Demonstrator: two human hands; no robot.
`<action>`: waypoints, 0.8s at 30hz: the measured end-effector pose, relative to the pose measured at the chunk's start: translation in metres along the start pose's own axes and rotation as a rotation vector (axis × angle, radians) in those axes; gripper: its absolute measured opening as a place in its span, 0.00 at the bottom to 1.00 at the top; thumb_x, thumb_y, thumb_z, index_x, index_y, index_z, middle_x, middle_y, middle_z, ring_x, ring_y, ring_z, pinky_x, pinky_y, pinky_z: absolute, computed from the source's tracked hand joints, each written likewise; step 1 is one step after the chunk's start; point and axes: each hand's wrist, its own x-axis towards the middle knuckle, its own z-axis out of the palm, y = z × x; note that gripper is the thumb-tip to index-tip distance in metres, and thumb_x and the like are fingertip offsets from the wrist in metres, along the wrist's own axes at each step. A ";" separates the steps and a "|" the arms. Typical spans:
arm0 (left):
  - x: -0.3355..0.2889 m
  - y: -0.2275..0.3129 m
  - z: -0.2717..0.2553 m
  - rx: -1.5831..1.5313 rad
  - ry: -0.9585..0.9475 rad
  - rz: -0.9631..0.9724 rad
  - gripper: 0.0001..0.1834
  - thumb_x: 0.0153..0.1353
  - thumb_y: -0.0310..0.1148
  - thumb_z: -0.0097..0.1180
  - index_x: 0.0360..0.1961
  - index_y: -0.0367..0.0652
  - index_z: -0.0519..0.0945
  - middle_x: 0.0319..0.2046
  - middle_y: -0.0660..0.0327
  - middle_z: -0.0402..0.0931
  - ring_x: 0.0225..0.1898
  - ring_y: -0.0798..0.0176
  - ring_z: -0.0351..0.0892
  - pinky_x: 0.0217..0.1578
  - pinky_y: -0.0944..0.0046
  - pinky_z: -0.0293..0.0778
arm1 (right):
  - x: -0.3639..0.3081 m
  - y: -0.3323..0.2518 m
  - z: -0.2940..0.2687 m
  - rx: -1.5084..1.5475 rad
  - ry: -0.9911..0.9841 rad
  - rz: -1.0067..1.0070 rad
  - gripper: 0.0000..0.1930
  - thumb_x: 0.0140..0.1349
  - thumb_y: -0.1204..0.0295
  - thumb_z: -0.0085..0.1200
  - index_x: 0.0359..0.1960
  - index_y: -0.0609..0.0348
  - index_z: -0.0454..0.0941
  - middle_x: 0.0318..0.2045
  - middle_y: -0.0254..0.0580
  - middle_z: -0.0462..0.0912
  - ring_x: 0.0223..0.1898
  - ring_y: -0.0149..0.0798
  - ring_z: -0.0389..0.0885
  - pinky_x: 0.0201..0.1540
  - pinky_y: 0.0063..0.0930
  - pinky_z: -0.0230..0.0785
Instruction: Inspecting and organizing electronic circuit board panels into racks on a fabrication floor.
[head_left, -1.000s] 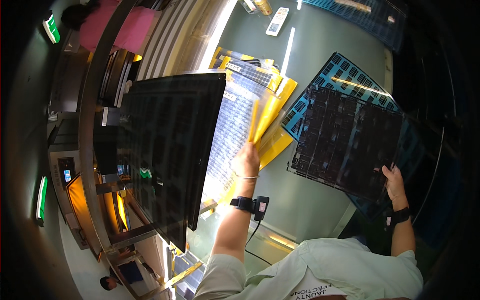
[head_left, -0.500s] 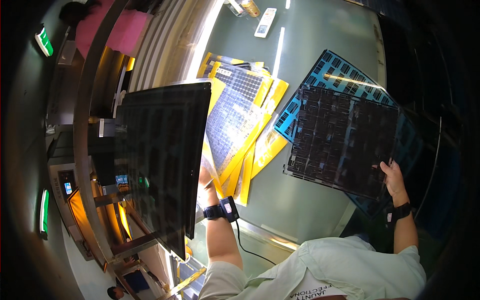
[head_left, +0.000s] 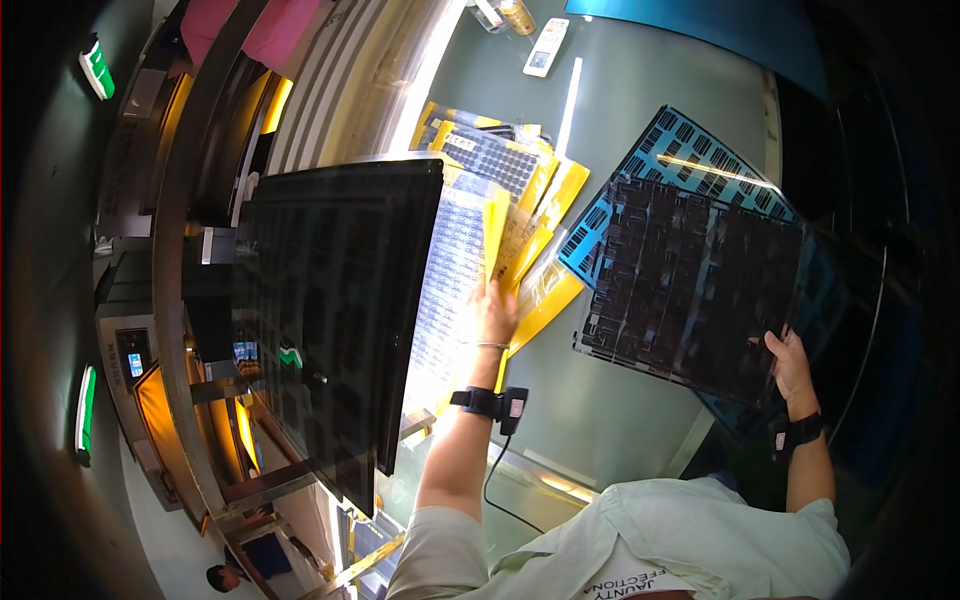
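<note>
My left hand (head_left: 492, 318) is closed on the yellow edge of a clear film sheet (head_left: 450, 260) printed with fine rows of marks. This sheet lies partly behind a raised dark panel, over other yellow-edged film sheets (head_left: 572, 190). My right hand (head_left: 788, 368) holds the lower right edge of a dark patterned sheet (head_left: 690, 280), thumb on top and the other fingers hidden beneath. Under that dark sheet, a blue sheet with black bar patterns (head_left: 665, 140) shows at its upper side.
The raised black-framed panel (head_left: 330, 310) stands tilted at my left. A white remote control (head_left: 545, 48) and a small amber bottle (head_left: 517, 17) lie at the far end of the glass table (head_left: 620, 420). Another blue sheet (head_left: 700, 25) shows at the far right. A person in pink (head_left: 280, 40) is beyond.
My left hand has come out from beside the panel, moving right and away from me, and a film's yellow edge has shifted with it. My right hand stays on the dark sheet.
</note>
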 end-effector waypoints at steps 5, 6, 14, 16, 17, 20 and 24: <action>0.009 0.001 0.043 -0.030 0.060 -0.004 0.16 0.52 0.38 0.53 0.34 0.34 0.76 0.48 0.41 0.67 0.40 0.45 0.73 0.42 0.56 0.71 | 0.000 0.000 -0.002 -0.037 0.041 0.054 0.15 0.60 0.75 0.45 0.49 0.64 0.66 0.42 0.40 0.75 0.40 0.34 0.75 0.46 0.29 0.69; 0.012 -0.001 0.047 -0.016 0.053 -0.001 0.16 0.52 0.38 0.53 0.34 0.34 0.76 0.48 0.41 0.67 0.40 0.45 0.73 0.42 0.56 0.71 | 0.000 0.000 -0.002 -0.023 0.049 0.052 0.15 0.60 0.75 0.45 0.49 0.64 0.66 0.42 0.40 0.75 0.40 0.35 0.75 0.46 0.29 0.69; 0.016 0.008 0.050 0.156 0.152 0.035 0.13 0.50 0.37 0.54 0.29 0.35 0.76 0.41 0.39 0.68 0.37 0.44 0.74 0.36 0.56 0.73 | -0.002 -0.005 0.001 -0.048 0.031 0.039 0.15 0.60 0.76 0.45 0.49 0.65 0.66 0.42 0.40 0.74 0.39 0.35 0.76 0.44 0.28 0.70; 0.019 0.011 0.052 0.121 0.050 -0.025 0.13 0.51 0.36 0.54 0.29 0.35 0.75 0.40 0.39 0.68 0.38 0.42 0.74 0.38 0.54 0.73 | -0.003 -0.006 0.002 -0.056 0.028 0.042 0.15 0.59 0.76 0.45 0.49 0.65 0.66 0.42 0.40 0.74 0.39 0.35 0.76 0.44 0.28 0.70; 0.021 0.011 0.053 0.092 -0.026 -0.078 0.13 0.51 0.36 0.53 0.29 0.34 0.75 0.39 0.38 0.68 0.38 0.42 0.74 0.38 0.54 0.73 | -0.003 -0.006 0.003 -0.053 0.028 0.035 0.15 0.59 0.76 0.45 0.49 0.65 0.66 0.42 0.40 0.74 0.39 0.35 0.76 0.44 0.28 0.71; 0.024 0.011 0.054 0.063 -0.073 -0.067 0.09 0.52 0.31 0.50 0.29 0.36 0.75 0.40 0.39 0.68 0.38 0.41 0.73 0.40 0.50 0.71 | -0.003 -0.006 0.003 -0.050 0.022 0.021 0.15 0.59 0.77 0.45 0.49 0.66 0.66 0.42 0.40 0.74 0.39 0.35 0.76 0.44 0.28 0.71; 0.021 0.003 0.041 -0.072 0.054 0.007 0.07 0.52 0.27 0.47 0.32 0.39 0.76 0.42 0.41 0.67 0.37 0.42 0.72 0.39 0.50 0.70 | -0.003 -0.007 0.003 -0.020 0.032 0.040 0.16 0.59 0.77 0.45 0.49 0.66 0.66 0.42 0.41 0.74 0.39 0.35 0.76 0.44 0.28 0.71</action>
